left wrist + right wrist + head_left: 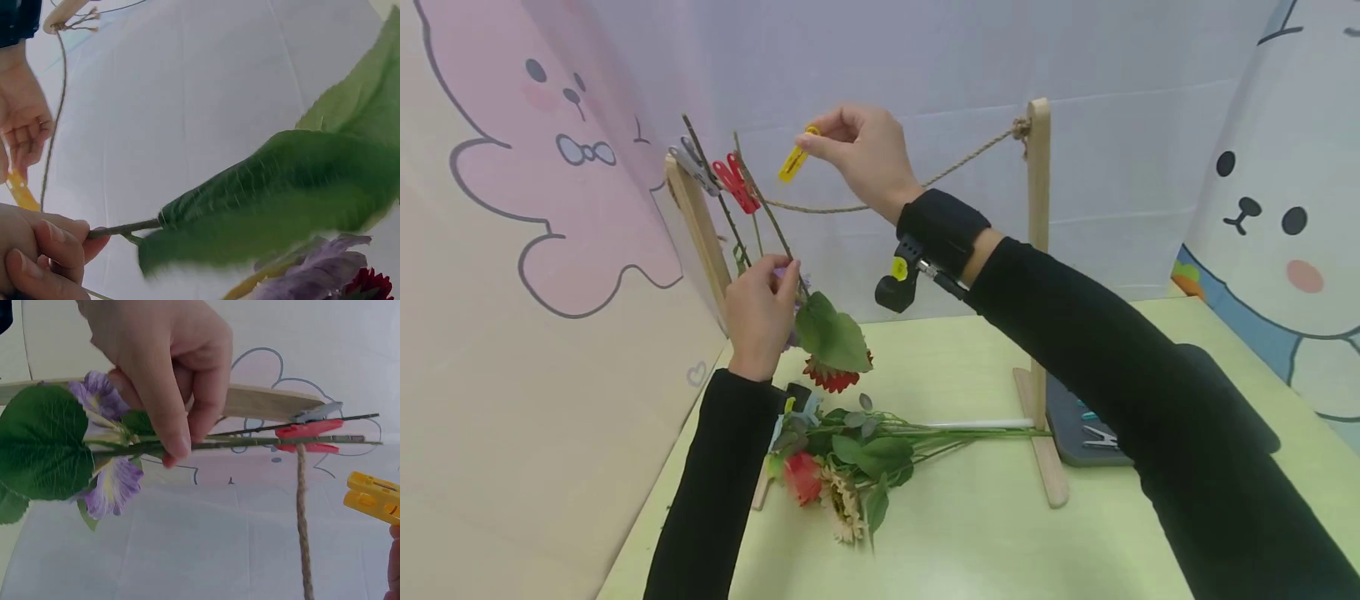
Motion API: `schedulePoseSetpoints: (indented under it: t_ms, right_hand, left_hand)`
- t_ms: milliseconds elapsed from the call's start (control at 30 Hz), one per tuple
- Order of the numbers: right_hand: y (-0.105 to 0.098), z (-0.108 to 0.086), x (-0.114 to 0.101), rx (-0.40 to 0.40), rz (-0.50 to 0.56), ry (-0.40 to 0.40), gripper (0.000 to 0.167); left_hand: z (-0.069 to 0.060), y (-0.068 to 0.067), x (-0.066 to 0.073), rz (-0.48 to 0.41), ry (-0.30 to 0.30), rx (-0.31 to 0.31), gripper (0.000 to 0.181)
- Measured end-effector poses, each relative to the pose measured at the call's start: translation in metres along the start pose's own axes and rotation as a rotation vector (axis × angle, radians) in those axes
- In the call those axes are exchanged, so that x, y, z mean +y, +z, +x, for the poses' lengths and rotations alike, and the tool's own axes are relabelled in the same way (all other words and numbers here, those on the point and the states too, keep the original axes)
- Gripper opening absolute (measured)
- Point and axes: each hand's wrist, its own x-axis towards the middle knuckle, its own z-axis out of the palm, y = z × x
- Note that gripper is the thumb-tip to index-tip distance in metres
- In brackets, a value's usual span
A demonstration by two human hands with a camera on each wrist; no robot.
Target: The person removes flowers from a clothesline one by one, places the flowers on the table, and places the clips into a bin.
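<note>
My left hand (pixel 760 317) pinches the stem (pixel 775 223) of a red flower (pixel 835 377), which hangs head down with broad green leaves (pixel 835 335). Higher up, to its right, my right hand (pixel 871 154) holds a yellow clothespin (pixel 793 160) between thumb and fingers, apart from the rope (pixel 827 210). A red clothespin (pixel 737 185) and a grey clothespin (pixel 695 167) sit at the rope's left end, with stems at them. Purple flowers (pixel 115 487) hang behind the held stem, partly hidden in the head view. The left wrist view shows the stem (pixel 134 227) between my left fingertips.
Wooden posts (pixel 1039 183) carry the sagging rope at both sides. Below, on the pale green table (pixel 970 533), lie more flowers, among them a coral rose (pixel 802 478) and a cream flower (pixel 846 507). A dark tray (pixel 1075 450) with clothespins stands at the right, partly behind my sleeve.
</note>
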Motion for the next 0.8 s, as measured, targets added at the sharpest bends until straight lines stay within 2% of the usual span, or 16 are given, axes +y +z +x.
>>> schedulePoseSetpoints:
  t_ms: [100, 167, 233, 300, 367, 467, 533, 567, 633, 700, 800]
  right_hand:
    - [-0.016, 0.001, 0.001, 0.004, 0.043, -0.011, 0.025]
    - [-0.029, 0.000, 0.000, 0.010, 0.018, -0.034, 0.029]
    - [-0.042, -0.004, -0.002, 0.029, -0.049, -0.076, 0.031]
    - [-0.057, -0.010, -0.005, 0.069, -0.136, -0.177, 0.032]
    - [-0.073, -0.017, -0.007, 0.144, -0.203, -0.329, 0.032]
    - [-0.105, -0.032, -0.008, 0.326, -0.204, -0.530, 0.033]
    - [-0.129, -0.045, -0.006, 0.458, -0.189, -0.612, 0.037]
    - [-0.140, -0.053, -0.004, 0.518, -0.183, -0.619, 0.038]
    - [-0.160, -0.071, 0.007, 0.590, -0.228, -0.622, 0.042]
    - [-0.177, -0.090, 0.024, 0.591, -0.342, -0.615, 0.046]
    - [-0.195, -0.119, 0.058, 0.475, -0.535, -0.607, 0.054]
  left_hand:
    - [-0.003, -0.005, 0.005, -0.015, 0.001, -0.001, 0.026]
    - [-0.006, -0.009, 0.009, -0.023, 0.006, -0.005, 0.026]
    - [-0.009, -0.013, 0.014, -0.023, 0.009, -0.013, 0.025]
    - [-0.013, -0.016, 0.020, 0.004, 0.024, -0.015, 0.025]
    - [-0.019, -0.021, 0.026, 0.058, 0.063, -0.009, 0.024]
    - [-0.031, -0.026, 0.035, 0.180, 0.167, 0.017, 0.020]
    - [-0.039, -0.028, 0.041, 0.262, 0.263, 0.036, 0.017]
    - [-0.043, -0.027, 0.042, 0.302, 0.311, 0.041, 0.016]
    - [-0.050, -0.025, 0.043, 0.406, 0.407, 0.042, 0.012]
    - [-0.057, -0.023, 0.041, 0.504, 0.491, 0.005, 0.008]
    - [-0.067, -0.016, 0.035, 0.641, 0.597, -0.151, 0.007]
